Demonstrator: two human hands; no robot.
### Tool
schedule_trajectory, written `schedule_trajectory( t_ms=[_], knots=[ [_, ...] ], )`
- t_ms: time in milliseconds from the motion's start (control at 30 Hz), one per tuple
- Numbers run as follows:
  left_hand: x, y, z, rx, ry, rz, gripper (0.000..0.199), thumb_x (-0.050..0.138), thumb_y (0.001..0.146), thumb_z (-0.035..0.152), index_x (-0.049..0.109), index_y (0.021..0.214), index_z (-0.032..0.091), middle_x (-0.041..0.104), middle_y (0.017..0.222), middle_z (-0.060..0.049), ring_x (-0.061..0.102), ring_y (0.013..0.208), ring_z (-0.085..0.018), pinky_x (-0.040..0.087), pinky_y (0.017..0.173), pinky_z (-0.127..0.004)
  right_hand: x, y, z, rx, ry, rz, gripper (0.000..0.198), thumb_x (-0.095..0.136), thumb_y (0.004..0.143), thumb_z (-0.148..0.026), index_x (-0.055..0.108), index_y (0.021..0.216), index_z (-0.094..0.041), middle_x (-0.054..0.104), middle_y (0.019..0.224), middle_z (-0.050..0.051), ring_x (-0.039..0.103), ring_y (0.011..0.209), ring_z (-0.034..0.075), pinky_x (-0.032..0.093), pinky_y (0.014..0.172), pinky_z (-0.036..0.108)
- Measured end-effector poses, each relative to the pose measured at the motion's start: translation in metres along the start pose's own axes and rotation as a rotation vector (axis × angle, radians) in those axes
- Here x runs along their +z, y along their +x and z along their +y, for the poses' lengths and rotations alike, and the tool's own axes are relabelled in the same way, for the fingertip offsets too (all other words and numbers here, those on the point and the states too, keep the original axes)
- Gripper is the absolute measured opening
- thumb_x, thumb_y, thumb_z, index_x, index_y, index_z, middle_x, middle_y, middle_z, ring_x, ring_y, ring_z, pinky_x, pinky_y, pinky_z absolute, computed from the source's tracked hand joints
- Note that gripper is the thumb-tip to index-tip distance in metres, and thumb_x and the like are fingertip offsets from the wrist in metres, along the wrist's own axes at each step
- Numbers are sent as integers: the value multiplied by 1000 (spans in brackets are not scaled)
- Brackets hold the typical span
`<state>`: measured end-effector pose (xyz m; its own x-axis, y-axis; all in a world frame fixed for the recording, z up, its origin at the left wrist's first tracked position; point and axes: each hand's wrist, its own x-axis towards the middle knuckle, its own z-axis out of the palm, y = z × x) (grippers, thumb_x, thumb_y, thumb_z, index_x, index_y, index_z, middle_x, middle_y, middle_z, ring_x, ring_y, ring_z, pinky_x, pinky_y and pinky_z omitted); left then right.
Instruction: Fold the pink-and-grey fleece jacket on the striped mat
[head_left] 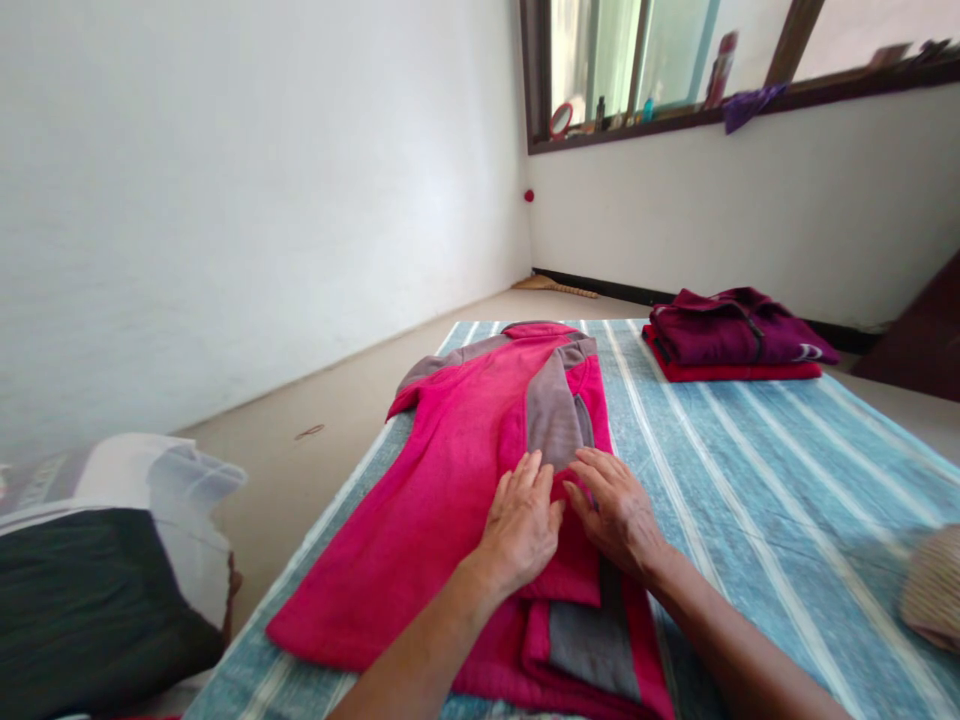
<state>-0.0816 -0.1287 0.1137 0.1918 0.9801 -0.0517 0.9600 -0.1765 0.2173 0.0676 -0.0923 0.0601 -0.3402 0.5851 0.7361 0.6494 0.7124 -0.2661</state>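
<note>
My left hand (521, 520) and right hand (619, 505) rest open, grasping nothing, on the pink jacket (442, 480) on the striped sheet (739, 470). One sleeve (553, 410) looks folded in; the other side (352, 600) lies unfolded. Folded clothes (720, 340) are stacked far right.

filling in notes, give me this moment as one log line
left hand: open, on pink jacket | right hand: open, on jacket | jacket: sleeve folded inward, on striped cover | folded clothes: far right
</note>
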Motion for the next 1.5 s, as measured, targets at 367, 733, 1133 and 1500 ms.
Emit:
schedule_trajectory(
  t_ms=[367, 733, 1133, 1500],
  knots=[
    [46, 27, 7, 11, 62, -13, 55, 24, 94, 43, 25, 146, 24, 18, 156, -3, 11, 143, -24, 14, 113, -56, 9, -7, 12, 30, 15, -19, 24, 41, 91, -15, 60, 105, -14, 64, 111, 13, 57, 106, 24, 47, 93, 43],
    [56, 25, 1, 42, 95, 13, 58, 26, 93, 33, 17, 149, 19, 19, 155, -7, 11, 143, -26, 16, 112, -57, 17, -13, 12, 78, 28, -126, 27, 40, 92, -17, 61, 108, -16, 64, 112, 11, 57, 106, 23, 47, 93, 41],
    [58, 26, 0, 40, 97, 12, 56, 24, 93, 32, 20, 148, 19, 18, 156, -5, 11, 143, -25, 16, 112, -57, 15, -10, 9, 79, 9, -138, 27, 38, 92, -16, 60, 109, -16, 64, 109, 12, 57, 105, 23, 47, 92, 41],
    [51, 26, 1, 40, 115, -24, 59, 28, 91, 31, 19, 148, 18, 18, 156, -7, 10, 143, -27, 17, 111, -57, 16, -10, 8, 94, 14, -141, 28, 37, 92, -15, 59, 108, -17, 64, 108, 11, 57, 103, 23, 48, 90, 41]
  ],
)
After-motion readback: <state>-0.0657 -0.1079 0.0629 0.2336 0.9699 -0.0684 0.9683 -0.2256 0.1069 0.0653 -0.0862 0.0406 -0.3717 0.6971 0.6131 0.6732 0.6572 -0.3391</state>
